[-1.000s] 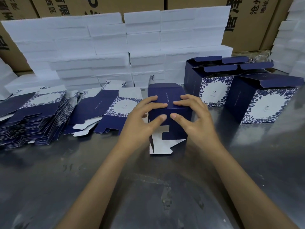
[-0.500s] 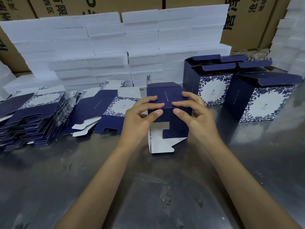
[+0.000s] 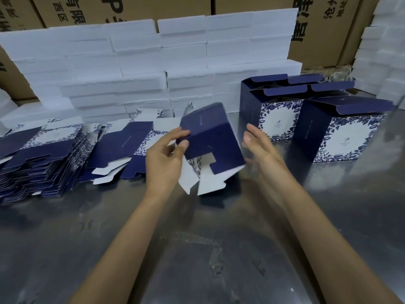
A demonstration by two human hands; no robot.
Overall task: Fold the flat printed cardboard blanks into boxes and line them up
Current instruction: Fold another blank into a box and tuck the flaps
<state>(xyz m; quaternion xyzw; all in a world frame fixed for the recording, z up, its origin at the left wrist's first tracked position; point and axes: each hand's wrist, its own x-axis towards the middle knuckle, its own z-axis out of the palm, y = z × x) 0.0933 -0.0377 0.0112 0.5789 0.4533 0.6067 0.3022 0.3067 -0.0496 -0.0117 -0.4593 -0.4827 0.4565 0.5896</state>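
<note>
A half-formed navy box (image 3: 213, 142) hangs tilted above the steel table (image 3: 197, 249), its white bottom flaps loose and pointing down toward me. My left hand (image 3: 165, 160) pinches its left edge between thumb and fingers. My right hand (image 3: 259, 145) is just off the box's right side, fingers straight and blurred, holding nothing. Flat printed blanks lie to the left in a thick pile (image 3: 37, 159) and a smaller heap (image 3: 118, 150). Finished boxes stand at the right: one in front (image 3: 341, 132) and others behind it (image 3: 271, 106), top flaps open.
A wall of stacked white foam blocks (image 3: 153, 66) runs behind the blanks, with more at the far right (image 3: 385, 51). Brown shipping cartons (image 3: 324, 29) stand behind them. The steel surface nearest me holds only my forearms.
The box has lifted off the table and tipped, turning under my left hand. My right hand has come off its top and drawn back to the right side.
</note>
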